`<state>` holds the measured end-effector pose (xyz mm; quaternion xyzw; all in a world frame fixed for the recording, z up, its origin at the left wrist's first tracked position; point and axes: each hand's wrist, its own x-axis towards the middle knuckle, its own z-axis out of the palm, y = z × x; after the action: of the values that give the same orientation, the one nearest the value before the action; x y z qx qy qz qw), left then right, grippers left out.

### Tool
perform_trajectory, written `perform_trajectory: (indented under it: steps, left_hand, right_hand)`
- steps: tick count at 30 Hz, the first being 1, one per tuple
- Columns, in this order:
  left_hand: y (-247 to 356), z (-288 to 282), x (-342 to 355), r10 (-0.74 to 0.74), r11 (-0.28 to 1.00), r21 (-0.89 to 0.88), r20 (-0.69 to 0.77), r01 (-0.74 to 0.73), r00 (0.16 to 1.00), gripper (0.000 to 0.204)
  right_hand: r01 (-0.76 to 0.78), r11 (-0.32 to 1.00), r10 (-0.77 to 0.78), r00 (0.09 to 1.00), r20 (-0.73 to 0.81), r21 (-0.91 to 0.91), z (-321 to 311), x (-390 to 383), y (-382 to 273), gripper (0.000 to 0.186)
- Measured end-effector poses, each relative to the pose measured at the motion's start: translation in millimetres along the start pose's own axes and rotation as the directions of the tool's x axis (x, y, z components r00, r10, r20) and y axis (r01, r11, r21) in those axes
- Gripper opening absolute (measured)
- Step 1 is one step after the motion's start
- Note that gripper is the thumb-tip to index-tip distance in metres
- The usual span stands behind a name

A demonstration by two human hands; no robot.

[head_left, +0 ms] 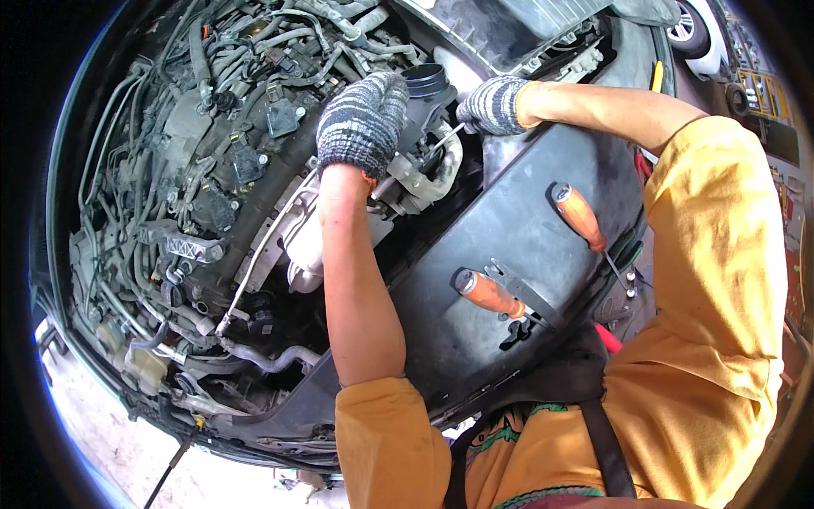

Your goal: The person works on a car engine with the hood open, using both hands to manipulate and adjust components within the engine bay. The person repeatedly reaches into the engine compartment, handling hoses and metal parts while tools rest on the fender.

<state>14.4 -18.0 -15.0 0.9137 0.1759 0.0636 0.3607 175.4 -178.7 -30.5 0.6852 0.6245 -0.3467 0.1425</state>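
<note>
Both my hands wear striped black-and-white knit gloves and work in a car's engine bay. My left hand [363, 123] is closed over the engine beside a black round duct opening [426, 79]; its fingers curl away from view, and what they grip is hidden. To its right, my right hand [493, 105] is closed at the upper end of a slim metal tool [444, 142]. That tool slants down and left toward a grey curved pipe [443, 174]. Its far end is hard to make out among the engine parts.
Two screwdrivers with orange handles, one nearer [487, 293] and one farther right [577, 217], lie on the black plastic panel [441, 356] before me. A black plastic housing [483, 34] sits beyond my hands. Hoses and wiring [203, 136] crowd the left. A white car [708, 51] stands far right.
</note>
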Motion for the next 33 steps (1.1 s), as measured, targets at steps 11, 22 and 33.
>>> perform_trajectory:
  steps: [11, 22, 33]
  left_hand:
    - [1.1, -0.4, 0.6, -0.005, 0.999, 0.043, 0.037, 0.004, 0.999, 0.036]
    - [3.6, 4.7, 6.7, -0.05, 0.995, 0.092, 0.048, 0.045, 0.998, 0.035]
    - [3.4, -0.9, 7.7, -0.072, 0.993, 0.096, 0.011, 0.07, 0.997, 0.033]
  right_hand:
    - [-0.102, 0.995, 0.103, 0.991, 0.083, -0.017, 14.4, 18.5, 18.9, 0.021]
    - [-0.094, 0.996, 0.094, 0.993, -0.074, 0.006, 15.5, 0.9, 8.9, 0.021]
    - [0.071, 0.983, -0.093, 0.988, 0.127, 0.168, 10.5, 16.3, 25.0, 0.017]
